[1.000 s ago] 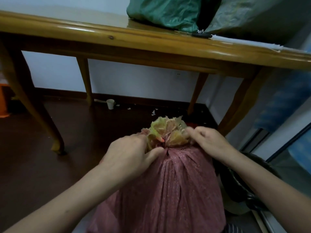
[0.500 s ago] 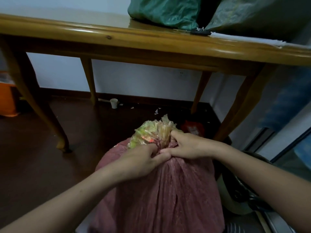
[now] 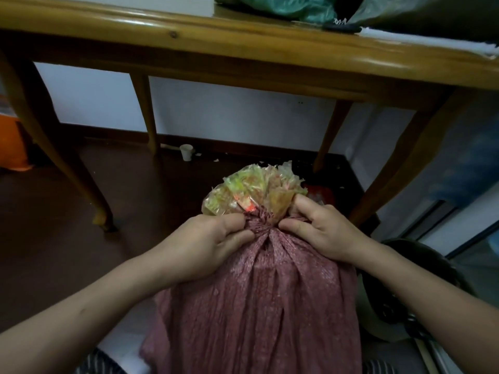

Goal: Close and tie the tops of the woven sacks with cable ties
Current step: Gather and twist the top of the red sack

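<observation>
A full reddish-pink woven sack (image 3: pixel 259 300) stands on the floor in front of me. Its top is gathered into a tight neck, and the frayed yellow-green mouth (image 3: pixel 251 190) fans out above. My left hand (image 3: pixel 205 244) pinches the neck from the left, thumb and fingers closed on the folds. My right hand (image 3: pixel 316 230) grips the neck from the right, its index finger up against the frayed mouth. A small orange-red bit (image 3: pixel 249 207) shows at the neck; I cannot tell whether it is a cable tie.
A wooden table (image 3: pixel 243 41) spans the view just beyond the sack, with green sacks (image 3: pixel 291 6) on top. Its legs (image 3: pixel 62 157) stand left and right. A small white cup (image 3: pixel 186 151) sits by the wall. A dark round object (image 3: pixel 399 292) lies beside the sack's right side.
Both hands have shifted around the neck: they met at its front half a second ago and now sit apart on either side. The frayed mouth has swung to lean left.
</observation>
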